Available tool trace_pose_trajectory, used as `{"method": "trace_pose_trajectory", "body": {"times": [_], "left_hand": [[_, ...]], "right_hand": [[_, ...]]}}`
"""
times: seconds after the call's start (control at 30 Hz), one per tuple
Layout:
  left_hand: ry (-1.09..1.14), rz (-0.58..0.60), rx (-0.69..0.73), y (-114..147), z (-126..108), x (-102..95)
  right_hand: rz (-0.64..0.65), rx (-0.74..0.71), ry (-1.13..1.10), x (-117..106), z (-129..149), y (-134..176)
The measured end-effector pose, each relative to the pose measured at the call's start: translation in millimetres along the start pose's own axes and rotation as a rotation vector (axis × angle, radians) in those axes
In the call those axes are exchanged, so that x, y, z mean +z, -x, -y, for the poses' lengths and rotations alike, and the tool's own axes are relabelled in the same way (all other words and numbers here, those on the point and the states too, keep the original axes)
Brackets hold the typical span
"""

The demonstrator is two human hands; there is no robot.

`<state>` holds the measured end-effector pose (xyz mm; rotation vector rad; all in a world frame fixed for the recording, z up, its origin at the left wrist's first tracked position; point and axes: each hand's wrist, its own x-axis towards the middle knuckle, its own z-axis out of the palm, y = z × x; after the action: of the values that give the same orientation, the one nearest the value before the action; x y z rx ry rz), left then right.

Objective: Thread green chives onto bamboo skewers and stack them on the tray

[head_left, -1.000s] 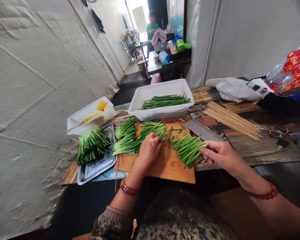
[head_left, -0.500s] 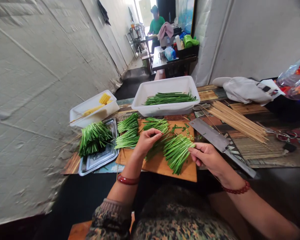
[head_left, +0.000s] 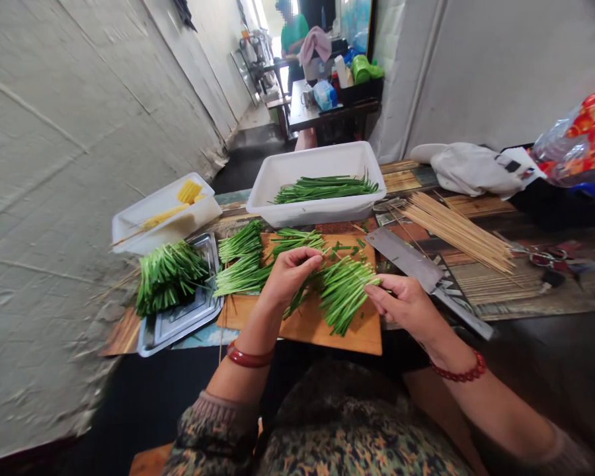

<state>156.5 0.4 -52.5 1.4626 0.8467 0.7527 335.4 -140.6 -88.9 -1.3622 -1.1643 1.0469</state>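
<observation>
A fanned row of cut garlic chives (head_left: pixel 344 294) hangs over the wooden cutting board (head_left: pixel 297 324), pale ends up. My right hand (head_left: pixel 394 301) pinches its right end between thumb and fingers. At the upper left of that row, the thumb and fingertips of my left hand (head_left: pixel 295 271) are pressed together; what they grip is too small to make out. Other chives (head_left: pixel 297 239) lie on the board behind my left hand. Left of it, more chives (head_left: pixel 240 258) sit in two stacked bunches. Small cut bits (head_left: pixel 350 250) are scattered at the board's back.
Chives are piled on a metal tray (head_left: pixel 178 330) at left. Behind are white tubs, one with corn (head_left: pixel 191 192), one with long chives (head_left: pixel 327 189). A cleaver (head_left: pixel 409 261), bamboo skewers (head_left: pixel 459 231) and scissors (head_left: pixel 548 256) lie right. A person (head_left: pixel 293 33) stands far back.
The view has shifted, so the table appears further left. My right hand and the chive row have come slightly nearer my left hand. Both hands keep their pinch.
</observation>
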Motion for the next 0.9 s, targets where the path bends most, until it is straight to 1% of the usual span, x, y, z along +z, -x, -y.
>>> {"method": "trace_pose_trajectory", "body": {"times": [0.07,0.13,0.27,0.43,0.7,0.9], "left_hand": [[0.018,-0.007,-0.006,2.3,-2.6,2.3],[0.036,-0.015,-0.020,4.9,-5.6,4.4],[0.054,-0.023,-0.012,9.3,-10.6,7.1],[0.060,-0.014,0.001,12.3,-10.9,6.8],[0.023,-0.047,0.051,15.0,-9.8,4.5],[0.037,-0.053,0.048,17.6,-12.0,3.9]], "right_hand": [[0.029,0.053,-0.103,5.6,3.6,3.8],[0.056,0.077,-0.152,11.3,4.5,6.0],[0.054,0.090,-0.145,17.1,0.4,6.1],[0.048,0.088,-0.132,16.2,0.7,6.1],[0.052,0.082,-0.112,16.0,4.9,9.2],[0.046,0.080,-0.107,16.6,7.5,9.7]]}}
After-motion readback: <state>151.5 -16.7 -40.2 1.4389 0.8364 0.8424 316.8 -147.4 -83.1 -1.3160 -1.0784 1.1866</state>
